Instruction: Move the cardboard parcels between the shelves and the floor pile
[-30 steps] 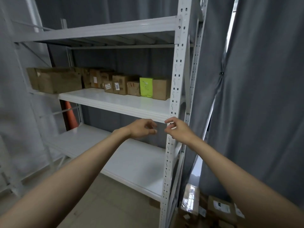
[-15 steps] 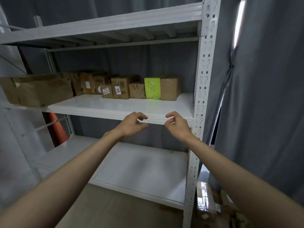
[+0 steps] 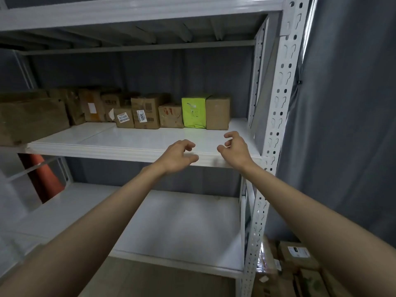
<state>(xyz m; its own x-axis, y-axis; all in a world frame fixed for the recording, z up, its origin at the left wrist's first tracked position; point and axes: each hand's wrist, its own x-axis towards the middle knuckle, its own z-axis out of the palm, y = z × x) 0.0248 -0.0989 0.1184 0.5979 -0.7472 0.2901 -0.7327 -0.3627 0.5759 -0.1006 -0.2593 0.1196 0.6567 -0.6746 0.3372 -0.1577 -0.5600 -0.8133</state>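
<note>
A row of cardboard parcels lines the back of the white middle shelf (image 3: pixel 137 140). At its right end a plain brown parcel (image 3: pixel 218 112) stands beside a lime-green parcel (image 3: pixel 194 112), then a brown one with red marks (image 3: pixel 171 115) and a labelled one (image 3: pixel 145 113). My left hand (image 3: pixel 177 156) and my right hand (image 3: pixel 235 150) hover over the shelf's front edge, fingers loosely curled, holding nothing. They are well short of the parcels. More parcels form the floor pile (image 3: pixel 297 269) at bottom right.
A large brown box (image 3: pixel 32 121) sits at the shelf's left end. The perforated white upright (image 3: pixel 276 125) stands just right of my right hand. Grey curtain (image 3: pixel 347 125) hangs at right. The lower shelf (image 3: pixel 171 228) is bare; an orange cone (image 3: pixel 40 179) stands behind it.
Both hands have risen and reached forward from below the shelf edge to over it. The view has moved closer to the shelf and to the right end of the row.
</note>
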